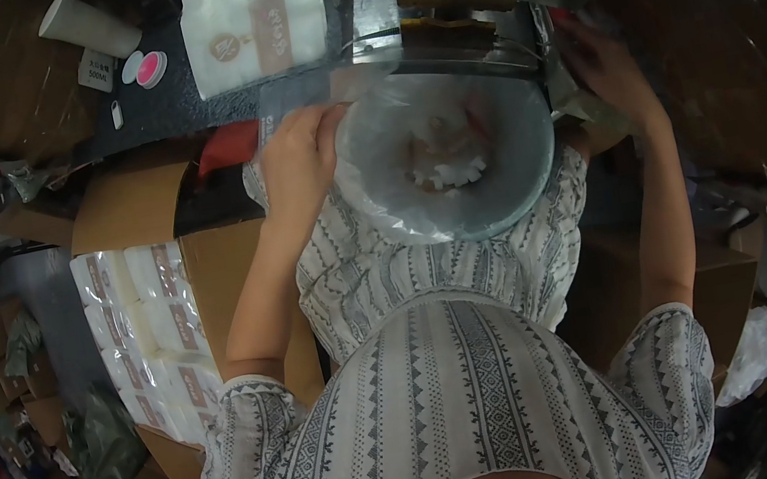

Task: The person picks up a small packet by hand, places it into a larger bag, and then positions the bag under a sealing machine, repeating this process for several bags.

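My left hand (pixel 299 157) is closed in a pinch at the left rim of a round tub (pixel 546 182) lined with clear plastic. Between its thumb and fingertips is the edge of some clear plastic film (pixel 376 70), which stretches toward the machine. White scraps (pixel 454 173) lie in the bottom of the tub, which sits at my lap. Just beyond the tub stands a metal machine (pixel 476 62) with a slot and a yellowish strip. At the machine's right side my right hand (pixel 614 69) reaches out, its fingers dark and smeared beside something red.
A white printed pack (pixel 258 32) lies on the dark table (pixel 177 96), with a white paper cup (pixel 89 27) and a pink round tin (pixel 151 69) to its left. An open carton (pixel 242 273) of wrapped packs (pixel 150 329) stands at my left. Another carton (pixel 717 290) is at my right.
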Tool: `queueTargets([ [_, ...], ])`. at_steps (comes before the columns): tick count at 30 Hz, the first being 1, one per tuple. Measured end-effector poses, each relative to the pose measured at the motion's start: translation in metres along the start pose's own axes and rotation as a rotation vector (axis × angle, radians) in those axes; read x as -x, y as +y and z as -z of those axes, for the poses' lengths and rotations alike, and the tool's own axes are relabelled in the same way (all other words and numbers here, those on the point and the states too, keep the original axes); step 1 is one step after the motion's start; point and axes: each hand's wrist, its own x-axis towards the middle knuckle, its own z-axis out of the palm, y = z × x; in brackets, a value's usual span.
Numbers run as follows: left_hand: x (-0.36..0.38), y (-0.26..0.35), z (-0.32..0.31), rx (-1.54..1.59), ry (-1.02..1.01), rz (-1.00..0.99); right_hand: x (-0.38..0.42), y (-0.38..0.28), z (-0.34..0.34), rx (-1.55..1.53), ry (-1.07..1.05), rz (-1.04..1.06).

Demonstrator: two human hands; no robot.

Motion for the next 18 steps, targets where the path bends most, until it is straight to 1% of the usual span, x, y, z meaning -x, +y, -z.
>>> queueTargets([
  [2,0.003,0.014,0.002,0.002,-0.032,0.01,0.002,0.006,-0.004,0.117,0.097,0.073],
  [6,0.007,0.025,0.002,0.027,-0.055,-0.003,0.007,-0.007,-0.002,0.176,0.073,0.103],
  [8,0.009,0.026,0.002,0.034,-0.059,-0.008,0.007,-0.004,-0.002,0.108,0.11,0.06],
  [9,0.01,0.026,0.002,0.04,-0.061,-0.013,0.008,-0.001,0.0,0.109,0.109,0.061],
  [11,0.011,0.027,0.003,0.039,-0.044,-0.022,0.009,0.005,0.005,0.16,0.114,-0.011],
  [12,0.011,0.028,0.003,0.038,-0.027,-0.032,0.013,-0.009,0.01,0.16,0.112,-0.009],
  [14,0.01,0.029,0.003,0.035,-0.012,-0.037,0.025,-0.061,0.021,-0.136,0.236,-0.18],
  [15,0.011,0.03,0.002,0.034,-0.003,-0.047,0.029,-0.079,0.017,-0.137,0.235,-0.18],
  [17,0.01,0.032,-0.003,0.034,-0.013,-0.057,0.036,-0.106,0.008,-0.205,0.075,0.13],
  [18,0.009,0.034,-0.005,0.034,-0.016,-0.066,0.035,-0.114,-0.001,-0.206,0.079,0.125],
])
